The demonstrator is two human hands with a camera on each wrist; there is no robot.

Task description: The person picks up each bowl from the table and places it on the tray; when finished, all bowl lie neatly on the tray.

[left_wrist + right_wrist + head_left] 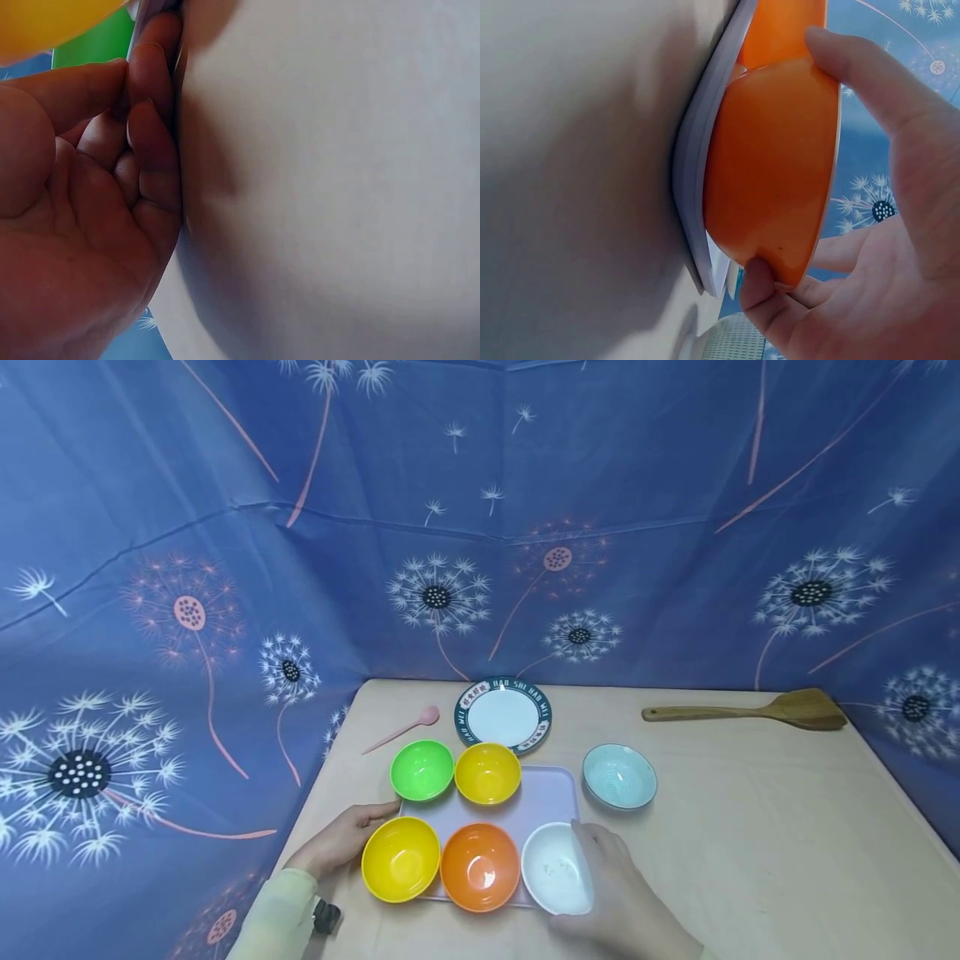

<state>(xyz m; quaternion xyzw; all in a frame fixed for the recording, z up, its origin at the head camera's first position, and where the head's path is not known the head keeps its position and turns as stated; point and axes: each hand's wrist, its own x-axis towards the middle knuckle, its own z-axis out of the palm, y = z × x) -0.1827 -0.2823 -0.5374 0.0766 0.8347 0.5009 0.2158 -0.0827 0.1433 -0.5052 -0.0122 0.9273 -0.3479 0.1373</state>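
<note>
My right hand (618,881) grips a bowl (553,867), white inside and orange outside, at the right front of a pale lilac tray (551,789). In the right wrist view, the thumb and fingers span that bowl's orange wall (776,165), low against the tray rim (694,161). At the tray's left edge, my left hand (352,839) pinches the rim, its fingers curled in the left wrist view. Beside it sits a yellow bowl (401,858), then an orange bowl (480,867). Behind stand a green bowl (422,770) and a second yellow bowl (487,772).
A light blue bowl (619,775) stands right of the tray. Behind the tray lie a green-rimmed plate (468,727) and a pink spoon (405,728). A wooden spatula (750,712) lies at the table's back right. Blue dandelion cloth (525,568) borders the table.
</note>
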